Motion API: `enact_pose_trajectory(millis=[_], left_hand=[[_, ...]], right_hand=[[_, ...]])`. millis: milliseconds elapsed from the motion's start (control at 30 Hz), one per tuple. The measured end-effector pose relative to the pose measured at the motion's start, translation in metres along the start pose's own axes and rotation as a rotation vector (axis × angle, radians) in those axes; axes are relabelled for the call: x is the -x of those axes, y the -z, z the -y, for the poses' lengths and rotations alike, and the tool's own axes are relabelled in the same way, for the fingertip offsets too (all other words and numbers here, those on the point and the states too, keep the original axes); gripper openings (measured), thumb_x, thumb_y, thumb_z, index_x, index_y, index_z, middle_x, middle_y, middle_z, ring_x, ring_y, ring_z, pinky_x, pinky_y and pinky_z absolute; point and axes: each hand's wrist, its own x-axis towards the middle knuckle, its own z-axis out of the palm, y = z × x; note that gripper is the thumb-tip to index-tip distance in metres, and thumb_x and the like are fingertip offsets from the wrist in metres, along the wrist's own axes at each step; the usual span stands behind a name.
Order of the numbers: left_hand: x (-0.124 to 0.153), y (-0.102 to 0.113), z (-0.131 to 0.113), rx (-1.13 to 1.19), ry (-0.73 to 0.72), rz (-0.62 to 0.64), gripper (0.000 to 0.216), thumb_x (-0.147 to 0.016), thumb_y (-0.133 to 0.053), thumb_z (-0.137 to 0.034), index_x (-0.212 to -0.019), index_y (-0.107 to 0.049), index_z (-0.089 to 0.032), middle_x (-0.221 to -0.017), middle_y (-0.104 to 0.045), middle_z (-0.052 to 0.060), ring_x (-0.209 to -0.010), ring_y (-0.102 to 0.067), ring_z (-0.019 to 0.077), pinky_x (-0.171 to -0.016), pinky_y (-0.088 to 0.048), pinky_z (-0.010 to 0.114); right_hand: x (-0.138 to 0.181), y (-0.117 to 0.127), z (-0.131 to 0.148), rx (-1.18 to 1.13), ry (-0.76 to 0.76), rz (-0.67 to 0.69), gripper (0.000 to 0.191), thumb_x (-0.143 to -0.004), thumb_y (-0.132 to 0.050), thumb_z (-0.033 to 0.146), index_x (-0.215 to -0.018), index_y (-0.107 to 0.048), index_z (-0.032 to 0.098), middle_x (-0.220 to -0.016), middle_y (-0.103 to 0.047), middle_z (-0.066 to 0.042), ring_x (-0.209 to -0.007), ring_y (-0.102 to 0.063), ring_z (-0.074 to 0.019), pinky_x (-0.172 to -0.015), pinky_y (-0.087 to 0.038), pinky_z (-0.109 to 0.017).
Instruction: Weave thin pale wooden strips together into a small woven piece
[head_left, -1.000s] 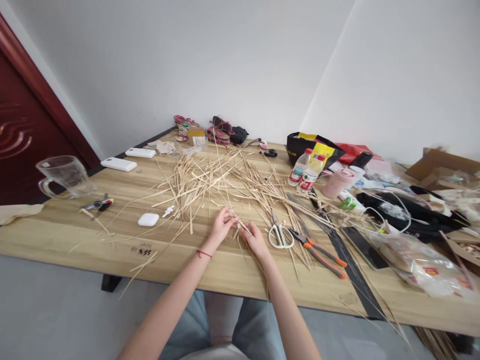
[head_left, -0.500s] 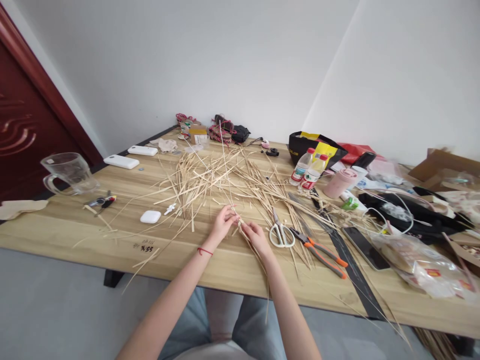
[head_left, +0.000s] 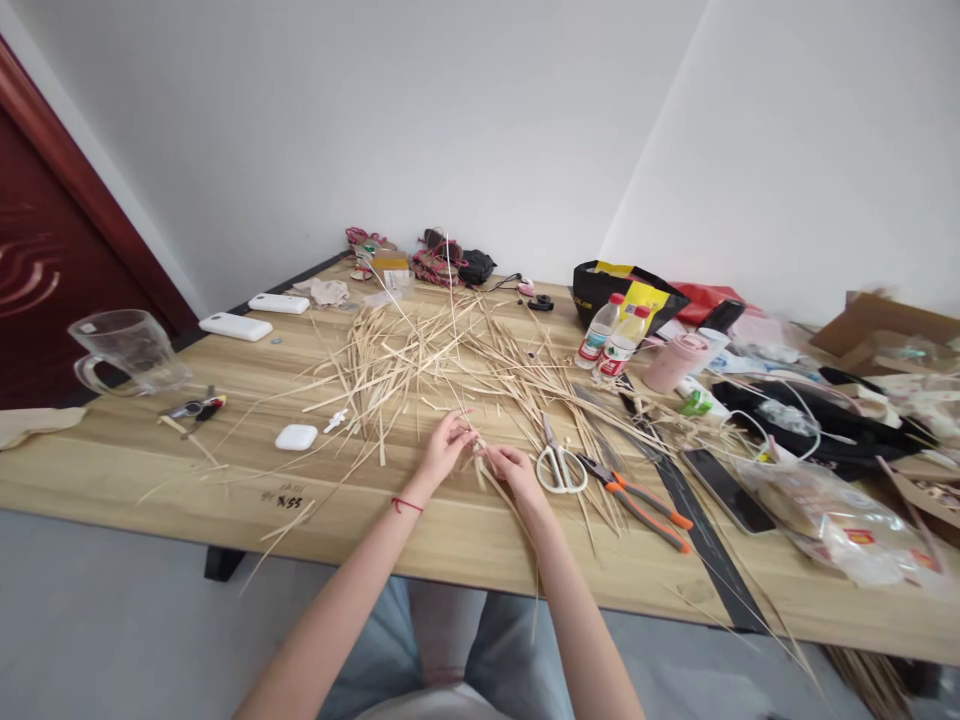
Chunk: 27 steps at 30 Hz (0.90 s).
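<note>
Near the front edge of the table, my left hand (head_left: 444, 450) pinches pale straw-like strips (head_left: 502, 493), one of them rising thin and upright beyond the fingers. Close beside it, my right hand (head_left: 516, 470) has its thumb and fingertips pressed together on the same strips. Their ends trail down past the right wrist and over the table edge. The crossing between the two hands is too small to make out. Scissors with white handles (head_left: 561, 468) lie just right of my right hand, next to pliers with orange-black grips (head_left: 649, 510).
Loose strips (head_left: 375, 365) are heaped beyond the hands. On the left are a glass mug (head_left: 127, 350), a white case (head_left: 296, 437) and white power banks (head_left: 236, 326). Bottles (head_left: 619, 345), a pink cup (head_left: 677, 362), a phone (head_left: 727, 490) and plastic bags (head_left: 840, 520) crowd the right.
My right hand has shifted slightly, with a little more gap from the left fingertips. The upright strip leans less than before. The whole view has moved slightly.
</note>
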Motion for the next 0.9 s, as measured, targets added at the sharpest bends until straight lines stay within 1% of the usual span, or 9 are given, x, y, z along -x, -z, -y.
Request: enact_pose_trajectory(millis=[100,200,333,467,567,633,767,833,900], left_hand=[[-0.001,0.001,0.004,0.007,-0.015,-0.056,0.043,-0.082,-0.06,-0.029,-0.122,-0.048,-0.02,-0.097,-0.06,0.006,-0.08,-0.063,0.0144,-0.074,-0.054,0.029],[-0.001,0.002,0.007,-0.012,-0.013,-0.095,0.041,-0.082,-0.059,-0.031,-0.121,-0.048,-0.022,-0.108,-0.056,0.007,-0.078,-0.063,0.0122,-0.073,-0.054,0.028],[-0.001,0.002,0.011,-0.015,-0.006,-0.108,0.04,-0.082,-0.059,-0.03,-0.119,-0.048,-0.024,-0.099,-0.055,0.003,-0.074,-0.063,0.0107,-0.069,-0.054,0.026],[-0.001,0.001,0.013,-0.026,-0.008,-0.109,0.038,-0.082,-0.058,-0.029,-0.118,-0.05,-0.024,-0.093,-0.053,0.002,-0.074,-0.062,0.0111,-0.068,-0.054,0.026],[0.0,0.001,0.013,-0.029,-0.006,-0.102,0.038,-0.082,-0.058,-0.028,-0.119,-0.05,-0.023,-0.094,-0.053,0.002,-0.075,-0.063,0.0118,-0.069,-0.054,0.026],[0.0,0.0,0.012,-0.028,0.001,-0.114,0.038,-0.081,-0.058,-0.028,-0.118,-0.05,-0.023,-0.093,-0.053,0.002,-0.074,-0.063,0.0116,-0.068,-0.055,0.026],[0.001,0.0,0.01,-0.018,0.008,-0.136,0.037,-0.08,-0.06,-0.029,-0.115,-0.051,-0.023,-0.093,-0.053,0.002,-0.074,-0.063,0.012,-0.067,-0.055,0.027],[0.001,0.0,0.01,-0.013,0.002,-0.142,0.037,-0.079,-0.061,-0.029,-0.115,-0.051,-0.023,-0.092,-0.054,0.002,-0.074,-0.063,0.0126,-0.066,-0.055,0.027],[0.001,0.001,0.01,-0.017,-0.003,-0.145,0.038,-0.079,-0.062,-0.03,-0.115,-0.051,-0.023,-0.091,-0.054,0.002,-0.073,-0.063,0.0128,-0.066,-0.055,0.027]], right_hand=[[-0.002,0.005,0.0,-0.165,-0.019,-0.041,0.032,-0.066,-0.071,0.048,-0.076,-0.072,0.017,-0.048,-0.044,0.005,-0.045,-0.031,-0.0081,-0.047,-0.025,-0.023],[-0.004,0.01,0.002,-0.308,0.044,-0.114,0.026,-0.061,-0.077,0.041,-0.074,-0.07,0.019,-0.056,-0.054,0.003,-0.05,-0.039,-0.0089,-0.049,-0.03,-0.023],[-0.002,0.011,0.003,-0.404,0.142,-0.157,0.023,-0.056,-0.08,0.034,-0.068,-0.066,0.021,-0.064,-0.061,0.001,-0.057,-0.049,-0.0107,-0.054,-0.037,-0.024],[0.0,0.009,0.004,-0.37,0.204,-0.167,0.025,-0.055,-0.079,0.035,-0.063,-0.06,0.021,-0.061,-0.059,0.002,-0.056,-0.05,-0.0118,-0.059,-0.041,-0.027],[-0.001,0.009,0.015,-0.314,0.263,-0.258,0.024,-0.057,-0.076,0.035,-0.064,-0.058,0.02,-0.063,-0.058,0.001,-0.057,-0.051,-0.0126,-0.059,-0.042,-0.029],[-0.001,0.01,0.031,-0.27,0.345,-0.352,0.023,-0.059,-0.073,0.035,-0.064,-0.056,0.02,-0.063,-0.058,0.001,-0.057,-0.05,-0.0125,-0.059,-0.043,-0.029],[0.009,0.009,0.077,-0.2,0.625,-0.473,0.018,-0.064,-0.071,0.028,-0.066,-0.057,0.019,-0.069,-0.06,-0.001,-0.062,-0.053,-0.0137,-0.056,-0.043,-0.028],[0.019,0.003,0.098,-0.124,0.786,-0.535,0.016,-0.066,-0.071,0.026,-0.068,-0.058,0.019,-0.069,-0.058,-0.001,-0.062,-0.055,-0.0145,-0.054,-0.043,-0.028],[0.027,-0.007,0.108,-0.03,0.912,-0.627,0.013,-0.068,-0.072,0.025,-0.071,-0.06,0.019,-0.072,-0.058,-0.001,-0.066,-0.056,-0.0158,-0.057,-0.046,-0.03]])
